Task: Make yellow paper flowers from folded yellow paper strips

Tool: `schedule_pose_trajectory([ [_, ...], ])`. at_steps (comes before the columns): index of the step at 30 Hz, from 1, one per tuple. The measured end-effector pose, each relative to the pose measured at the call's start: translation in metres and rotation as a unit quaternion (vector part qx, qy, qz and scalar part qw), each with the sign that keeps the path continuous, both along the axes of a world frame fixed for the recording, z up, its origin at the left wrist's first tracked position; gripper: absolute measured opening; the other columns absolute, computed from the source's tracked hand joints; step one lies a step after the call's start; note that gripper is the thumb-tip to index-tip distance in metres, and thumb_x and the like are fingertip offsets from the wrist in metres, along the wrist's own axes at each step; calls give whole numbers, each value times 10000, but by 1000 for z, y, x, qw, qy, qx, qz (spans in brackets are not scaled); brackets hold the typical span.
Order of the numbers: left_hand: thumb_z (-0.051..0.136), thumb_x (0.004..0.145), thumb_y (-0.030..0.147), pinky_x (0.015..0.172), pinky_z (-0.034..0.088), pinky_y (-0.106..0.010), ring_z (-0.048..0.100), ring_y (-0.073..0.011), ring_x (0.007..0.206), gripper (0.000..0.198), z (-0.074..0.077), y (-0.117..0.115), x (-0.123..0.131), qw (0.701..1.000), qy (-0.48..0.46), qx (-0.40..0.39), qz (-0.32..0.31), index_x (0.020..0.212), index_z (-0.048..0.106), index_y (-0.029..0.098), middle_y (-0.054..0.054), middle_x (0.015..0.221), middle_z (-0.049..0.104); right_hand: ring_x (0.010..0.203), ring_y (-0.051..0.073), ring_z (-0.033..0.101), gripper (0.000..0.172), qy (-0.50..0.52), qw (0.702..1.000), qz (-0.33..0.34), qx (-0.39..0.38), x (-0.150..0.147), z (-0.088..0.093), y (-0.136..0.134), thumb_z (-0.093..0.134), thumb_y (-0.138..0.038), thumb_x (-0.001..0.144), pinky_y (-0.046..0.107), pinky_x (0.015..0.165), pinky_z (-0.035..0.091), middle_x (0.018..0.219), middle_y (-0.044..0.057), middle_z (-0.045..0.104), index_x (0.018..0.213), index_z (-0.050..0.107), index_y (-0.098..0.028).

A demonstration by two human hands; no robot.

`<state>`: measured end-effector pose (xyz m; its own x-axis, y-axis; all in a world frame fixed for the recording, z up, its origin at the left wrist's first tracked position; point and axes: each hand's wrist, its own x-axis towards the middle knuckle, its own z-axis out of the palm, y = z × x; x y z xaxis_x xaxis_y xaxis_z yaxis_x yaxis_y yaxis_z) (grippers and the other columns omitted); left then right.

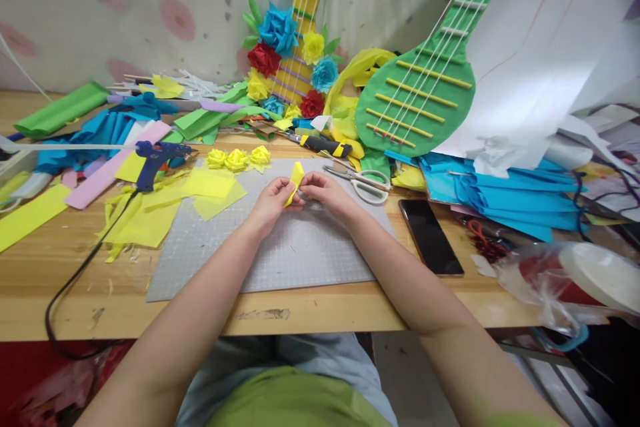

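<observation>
Between the thumb and fingers of my left hand [274, 200] is a small folded piece of yellow crepe paper [297, 177], its tip pointing up. My right hand [327, 192] meets it from the other side, fingers curled and pinched close to the paper's edge; what lies between those fingertips is hidden. Both hands are above a grey cutting mat [215, 253]. Just behind them sit several yellow paper flowers [237, 159]. Cut yellow crepe sheets [213, 188] overlap the mat's left side, and grey-handled scissors [367, 183] lie at its upper right.
A blue glue gun [150, 163] with a black cord stands left. A dark phone [431, 237] lies right of the mat. Behind are a green paper instrument [415, 103], a flowered yellow one [300, 70], a utility knife [325, 145] and blue crepe paper [505, 193]. A plastic-wrapped tub [600, 273] stands right.
</observation>
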<state>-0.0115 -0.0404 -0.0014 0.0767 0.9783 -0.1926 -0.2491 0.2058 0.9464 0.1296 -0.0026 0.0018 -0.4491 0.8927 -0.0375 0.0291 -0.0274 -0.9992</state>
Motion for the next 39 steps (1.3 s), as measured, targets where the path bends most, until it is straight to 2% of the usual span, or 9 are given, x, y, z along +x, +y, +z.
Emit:
schedule_pose_trajectory([
  [8, 563, 778, 280, 601, 521, -238, 582, -78, 553, 141, 3, 0, -2, 999, -32, -23, -11, 818, 475, 177, 51, 579, 557, 612, 75, 489, 183, 33, 999, 17, -2, 0, 0, -1, 618, -287, 631, 231, 620, 382, 676, -42, 559, 716, 495, -182],
  [14, 582, 772, 280, 585, 518, -229, 573, -75, 533, 172, 7, -1, -2, 998, -36, -42, -31, 836, 464, 173, 54, 563, 549, 607, 70, 492, 195, 36, 999, 19, -6, -2, 3, -3, 632, -284, 625, 221, 603, 370, 666, -44, 564, 702, 487, -179],
  [20, 601, 761, 293, 575, 519, -244, 583, -87, 525, 222, 10, -2, -1, 998, -27, -47, -28, 820, 417, 183, 51, 565, 558, 574, 69, 489, 204, 41, 999, 24, -23, -3, 4, -6, 625, -297, 632, 222, 587, 372, 642, -47, 563, 715, 477, -186],
  [24, 598, 754, 285, 583, 522, -279, 600, -108, 569, 221, 6, -1, 0, 998, -16, -54, -14, 796, 403, 190, 38, 617, 574, 573, 73, 491, 213, 49, 998, 28, -38, -3, 4, -7, 623, -302, 630, 226, 586, 378, 655, -48, 563, 725, 467, -192],
  [27, 642, 698, 278, 604, 493, -252, 548, -78, 561, 244, 0, 2, 1, 999, 14, -3, 39, 736, 418, 190, 62, 620, 530, 594, 72, 479, 207, 39, 999, 14, -24, -3, 3, -5, 624, -297, 621, 227, 602, 378, 671, -51, 547, 706, 467, -193],
  [31, 660, 653, 280, 611, 419, -210, 494, -74, 584, 185, -5, 5, 0, 980, 131, 102, 110, 661, 505, 179, 53, 603, 508, 576, 65, 427, 187, 14, 1000, 1, 7, -4, 2, -3, 613, -298, 626, 222, 585, 349, 642, -62, 497, 699, 478, -190],
  [34, 614, 688, 308, 649, 413, -225, 516, -99, 650, 134, -6, 6, -1, 967, 178, 138, 119, 683, 582, 178, 23, 666, 577, 605, 69, 438, 192, 16, 1000, -5, 21, -5, 3, -2, 616, -307, 625, 223, 597, 355, 667, -53, 501, 699, 487, -185],
  [39, 576, 716, 356, 631, 413, -229, 533, -117, 663, 183, -7, 4, -1, 961, 198, 154, 114, 726, 615, 177, 5, 702, 612, 648, 80, 473, 177, -17, 999, -26, 25, -6, 6, -3, 610, -314, 635, 224, 611, 373, 702, -35, 531, 702, 512, -183],
])
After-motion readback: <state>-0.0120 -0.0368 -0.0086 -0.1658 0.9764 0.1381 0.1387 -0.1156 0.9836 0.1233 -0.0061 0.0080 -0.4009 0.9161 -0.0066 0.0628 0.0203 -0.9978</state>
